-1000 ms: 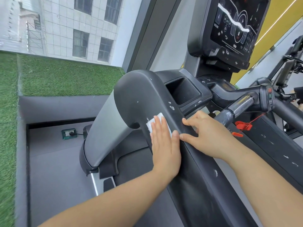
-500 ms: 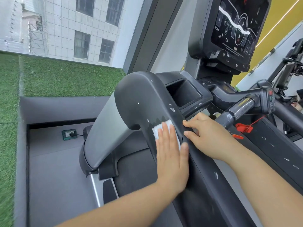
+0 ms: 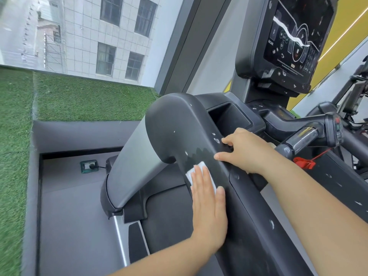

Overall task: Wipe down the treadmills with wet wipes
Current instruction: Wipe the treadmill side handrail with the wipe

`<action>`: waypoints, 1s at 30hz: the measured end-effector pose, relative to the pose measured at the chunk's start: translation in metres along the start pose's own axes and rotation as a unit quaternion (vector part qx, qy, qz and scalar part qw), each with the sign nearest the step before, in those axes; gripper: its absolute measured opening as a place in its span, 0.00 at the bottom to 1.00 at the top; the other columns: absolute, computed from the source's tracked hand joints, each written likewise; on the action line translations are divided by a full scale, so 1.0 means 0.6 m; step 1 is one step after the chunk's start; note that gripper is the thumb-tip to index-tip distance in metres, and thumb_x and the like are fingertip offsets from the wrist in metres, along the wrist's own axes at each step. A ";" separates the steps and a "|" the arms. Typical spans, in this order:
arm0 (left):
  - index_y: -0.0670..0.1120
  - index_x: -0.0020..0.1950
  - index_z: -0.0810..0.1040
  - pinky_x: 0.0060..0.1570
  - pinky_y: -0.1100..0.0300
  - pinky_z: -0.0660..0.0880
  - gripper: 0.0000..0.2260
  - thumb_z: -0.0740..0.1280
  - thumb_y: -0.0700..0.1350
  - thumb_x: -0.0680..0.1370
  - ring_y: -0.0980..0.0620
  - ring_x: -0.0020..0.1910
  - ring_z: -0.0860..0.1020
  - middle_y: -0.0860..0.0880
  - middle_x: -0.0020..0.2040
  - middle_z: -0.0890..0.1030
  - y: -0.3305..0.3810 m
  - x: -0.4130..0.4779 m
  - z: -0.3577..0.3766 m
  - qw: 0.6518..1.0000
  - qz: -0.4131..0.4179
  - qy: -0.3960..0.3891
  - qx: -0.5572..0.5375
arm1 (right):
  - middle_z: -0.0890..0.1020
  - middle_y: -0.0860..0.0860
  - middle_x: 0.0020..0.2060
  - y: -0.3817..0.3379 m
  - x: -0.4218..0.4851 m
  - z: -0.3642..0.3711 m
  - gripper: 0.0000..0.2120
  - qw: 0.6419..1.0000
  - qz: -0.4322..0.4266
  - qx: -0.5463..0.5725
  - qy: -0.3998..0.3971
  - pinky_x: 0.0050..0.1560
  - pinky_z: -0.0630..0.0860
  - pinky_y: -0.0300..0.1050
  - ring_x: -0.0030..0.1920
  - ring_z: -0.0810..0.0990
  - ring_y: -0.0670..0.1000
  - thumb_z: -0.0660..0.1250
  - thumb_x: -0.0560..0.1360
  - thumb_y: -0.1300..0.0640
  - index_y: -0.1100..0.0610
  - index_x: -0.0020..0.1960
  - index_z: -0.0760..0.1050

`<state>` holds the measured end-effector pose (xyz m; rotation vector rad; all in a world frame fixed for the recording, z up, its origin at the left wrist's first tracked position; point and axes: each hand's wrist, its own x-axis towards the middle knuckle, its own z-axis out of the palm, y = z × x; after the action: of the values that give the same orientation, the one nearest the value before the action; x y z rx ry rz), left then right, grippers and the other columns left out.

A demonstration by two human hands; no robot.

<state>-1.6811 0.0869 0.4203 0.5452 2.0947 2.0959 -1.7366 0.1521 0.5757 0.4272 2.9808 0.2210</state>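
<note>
A white wipe [image 3: 196, 170] is pressed flat against the sloping black rail [image 3: 173, 124] of the treadmill [image 3: 268, 226] by the left hand [image 3: 209, 206]. The fingers [image 3: 201, 182] are held straight and close together, and only the wipe's upper corner is seen beyond them. Just above the wipe, a darker patch with a scalloped edge is seen on the rail. The right hand [image 3: 245, 150] is set on the rail's far edge, just above the left. Its thumb lies along the top and its index finger is bent over the edge; the other fingers are hidden. The console [image 3: 288, 42] is seen above, a red clip [image 3: 304, 162] beside the right forearm, and a socket [image 3: 89, 166] on the floor at left.
</note>
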 end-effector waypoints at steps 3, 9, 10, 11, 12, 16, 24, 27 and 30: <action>0.48 0.76 0.36 0.69 0.69 0.34 0.23 0.42 0.49 0.83 0.63 0.72 0.31 0.64 0.71 0.34 0.001 0.041 -0.008 0.999 -0.027 0.042 -0.013 | 0.69 0.51 0.61 -0.005 -0.002 -0.002 0.28 1.000 0.000 -0.020 -0.008 0.47 0.65 0.42 0.59 0.74 0.54 0.65 0.75 0.40 0.52 0.70 0.69; 0.62 0.70 0.34 0.69 0.68 0.34 0.22 0.44 0.48 0.84 0.73 0.65 0.28 0.73 0.67 0.32 0.011 0.029 -0.013 0.991 -0.070 0.032 -0.111 | 0.69 0.51 0.58 -0.009 -0.001 -0.008 0.27 0.999 -0.006 -0.031 -0.018 0.40 0.65 0.41 0.46 0.71 0.51 0.64 0.76 0.40 0.52 0.70 0.69; 0.64 0.68 0.33 0.68 0.69 0.33 0.22 0.44 0.47 0.84 0.72 0.65 0.27 0.73 0.65 0.31 0.013 0.015 -0.012 0.991 -0.064 0.024 -0.112 | 0.69 0.50 0.58 -0.010 -0.002 -0.009 0.27 0.999 -0.007 -0.032 -0.018 0.39 0.64 0.41 0.45 0.71 0.50 0.64 0.76 0.40 0.52 0.70 0.69; 0.63 0.67 0.33 0.67 0.70 0.33 0.21 0.43 0.46 0.84 0.71 0.65 0.26 0.73 0.65 0.30 0.007 0.009 -0.007 0.992 -0.057 0.020 -0.109 | 0.69 0.50 0.58 -0.010 -0.002 -0.009 0.27 0.999 -0.007 -0.030 -0.017 0.40 0.64 0.41 0.45 0.71 0.50 0.64 0.75 0.40 0.52 0.70 0.69; 0.61 0.68 0.33 0.68 0.71 0.33 0.19 0.41 0.47 0.84 0.67 0.67 0.27 0.70 0.66 0.30 0.003 0.009 -0.005 0.993 -0.053 0.029 -0.101 | 0.69 0.50 0.58 -0.010 -0.003 -0.009 0.27 1.000 -0.006 -0.026 -0.015 0.42 0.64 0.41 0.47 0.71 0.50 0.64 0.75 0.40 0.52 0.70 0.69; 0.47 0.78 0.43 0.71 0.63 0.40 0.24 0.38 0.52 0.82 0.55 0.76 0.37 0.61 0.73 0.40 -0.003 0.083 -0.026 0.982 -0.130 0.065 -0.122 | 0.68 0.49 0.58 -0.013 -0.008 -0.008 0.26 1.000 0.007 -0.024 -0.013 0.38 0.59 0.41 0.58 0.72 0.53 0.63 0.76 0.39 0.50 0.70 0.68; 0.62 0.74 0.37 0.69 0.65 0.38 0.23 0.44 0.55 0.83 0.70 0.70 0.35 0.72 0.69 0.35 -0.004 0.036 -0.025 0.960 -0.164 0.031 -0.226 | 0.68 0.49 0.60 -0.014 -0.009 -0.008 0.26 0.999 0.011 -0.028 -0.018 0.45 0.59 0.42 0.61 0.72 0.53 0.62 0.76 0.39 0.49 0.71 0.67; 0.59 0.76 0.39 0.66 0.65 0.39 0.23 0.44 0.55 0.83 0.68 0.72 0.38 0.68 0.73 0.39 -0.007 0.083 -0.038 0.955 -0.187 0.042 -0.228 | 0.68 0.49 0.60 -0.015 -0.008 -0.007 0.26 0.999 0.012 -0.028 -0.017 0.45 0.59 0.42 0.61 0.72 0.53 0.62 0.76 0.39 0.49 0.70 0.68; 0.58 0.77 0.41 0.68 0.62 0.41 0.23 0.44 0.56 0.83 0.64 0.74 0.40 0.64 0.76 0.41 -0.010 0.130 -0.053 0.947 -0.215 0.063 -0.230 | 0.68 0.49 0.59 -0.014 -0.006 -0.008 0.26 0.999 0.010 -0.032 -0.017 0.46 0.60 0.42 0.60 0.72 0.53 0.62 0.76 0.38 0.48 0.71 0.67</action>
<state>-1.7654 0.0839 0.4279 -0.1008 1.5042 2.2677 -1.7359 0.1426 0.5793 0.4497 2.9282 0.3061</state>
